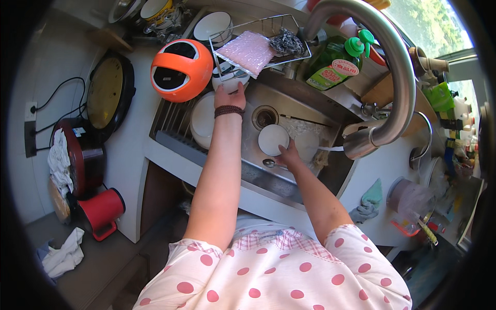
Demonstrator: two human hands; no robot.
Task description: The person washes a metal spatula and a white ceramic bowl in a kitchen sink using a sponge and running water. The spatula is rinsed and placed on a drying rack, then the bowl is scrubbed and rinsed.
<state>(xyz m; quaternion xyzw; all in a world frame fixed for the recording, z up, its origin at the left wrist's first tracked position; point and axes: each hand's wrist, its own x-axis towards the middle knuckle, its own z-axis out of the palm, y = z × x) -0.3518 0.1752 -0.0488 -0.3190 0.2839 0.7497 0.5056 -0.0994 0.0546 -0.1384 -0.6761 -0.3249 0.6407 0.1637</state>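
My left hand (230,97), with a beaded bracelet at the wrist, reaches to the drying rack on the left of the sink. Its fingers are on a small white bowl (226,84), partly hidden below the wire basket. Over the steel sink (250,153), my right hand (288,155) grips the edge of a small round white dish (273,138). A metal spoon (269,163) lies beneath that hand, and one dark chopstick (306,120) rests behind it near the drain (265,117). Water (330,148) runs from the curved faucet (403,77) just right of the dish.
A larger white bowl (202,122) sits on the drying rack (170,120), with an orange object (182,69) behind it. The wire basket (288,58) holds a pink cloth (248,52) and a steel scourer (286,42). A green detergent bottle (329,64) stands behind the sink.
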